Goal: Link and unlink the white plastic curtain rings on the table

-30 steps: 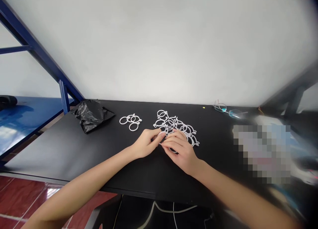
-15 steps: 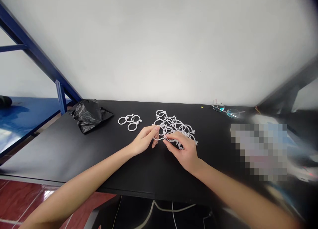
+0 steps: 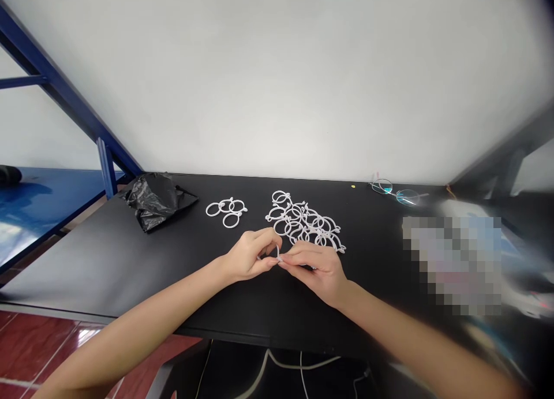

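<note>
My left hand (image 3: 250,253) and my right hand (image 3: 315,268) meet fingertip to fingertip over the black table (image 3: 108,266), both pinching one white plastic ring (image 3: 277,256) that is mostly hidden by the fingers. Just beyond the hands lies a loose pile of several white rings (image 3: 305,222). A small group of white rings (image 3: 227,211) lies apart to the left of the pile.
A crumpled black plastic bag (image 3: 156,200) sits at the table's back left. Eyeglasses (image 3: 395,192) lie at the back right, near a blurred patch (image 3: 454,260). A blue metal frame (image 3: 64,93) rises on the left; cables (image 3: 285,364) hang under the table.
Both hands have drawn back from the ring pile toward me, carrying one ring, and closed together on it.
</note>
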The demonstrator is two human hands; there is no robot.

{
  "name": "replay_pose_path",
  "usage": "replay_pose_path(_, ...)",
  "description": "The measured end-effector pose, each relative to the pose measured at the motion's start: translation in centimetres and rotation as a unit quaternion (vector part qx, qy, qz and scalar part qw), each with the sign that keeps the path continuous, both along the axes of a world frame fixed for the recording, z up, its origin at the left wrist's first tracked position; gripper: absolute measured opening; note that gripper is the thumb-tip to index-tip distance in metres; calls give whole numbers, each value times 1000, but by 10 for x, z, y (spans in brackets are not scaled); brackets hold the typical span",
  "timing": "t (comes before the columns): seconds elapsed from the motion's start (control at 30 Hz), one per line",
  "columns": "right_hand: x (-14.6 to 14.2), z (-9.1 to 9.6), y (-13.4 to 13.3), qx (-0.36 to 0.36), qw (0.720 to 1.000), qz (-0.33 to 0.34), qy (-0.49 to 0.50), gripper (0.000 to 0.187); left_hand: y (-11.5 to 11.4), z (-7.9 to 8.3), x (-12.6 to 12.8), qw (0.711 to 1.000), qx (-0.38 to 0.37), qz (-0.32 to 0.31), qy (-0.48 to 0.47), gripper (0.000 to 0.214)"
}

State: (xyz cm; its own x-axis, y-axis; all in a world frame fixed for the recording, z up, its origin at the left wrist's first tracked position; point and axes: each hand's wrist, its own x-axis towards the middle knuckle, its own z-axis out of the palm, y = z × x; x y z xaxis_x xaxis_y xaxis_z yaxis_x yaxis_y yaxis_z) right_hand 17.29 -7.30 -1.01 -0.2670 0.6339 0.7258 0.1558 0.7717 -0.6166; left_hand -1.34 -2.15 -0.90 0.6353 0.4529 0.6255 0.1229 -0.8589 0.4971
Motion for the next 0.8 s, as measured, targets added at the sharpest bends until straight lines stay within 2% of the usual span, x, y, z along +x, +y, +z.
replay_pose_path(0.17, 0, -1, 2, -19, 1000, -22, -5, 12, 8, 1, -5, 998, -41, 10, 52, 56)
replay_pose_path(0.23, 4, -2, 5, -21, 998, -63, -22, 23, 18, 2, -12, 993, -31, 64, 95, 51)
replay_pose_path(0.3, 9, -3, 9, -10, 991, -112, -70, 26, 32, 4, -21, 980, 7, 156, 127, 45)
replay_pose_path(0.37, 14, -4, 12, 10, 976, -144, -166, 24, 45, 4, -28, 960, 60, 226, 154, 43)
replay_pose_path(0.43, 17, -4, 13, 21, 949, -146, -278, 25, 55, 3, -33, 942, 95, 256, 195, 42)
replay_pose_path(0.5, 18, -4, 13, 19, 925, -135, -355, 27, 60, 0, -36, 928, 109, 259, 244, 40)
replay_pose_path(0.57, 17, -4, 11, 16, 916, -123, -382, 24, 62, -3, -36, 918, 111, 253, 284, 37)
replay_pose_path(0.7, 13, -8, 9, 26, 923, -103, -371, 17, 62, -7, -37, 905, 117, 258, 316, 34)
replay_pose_path(0.8, 13, -10, 11, 36, 928, -90, -361, 19, 63, -10, -39, 898, 122, 276, 322, 32)
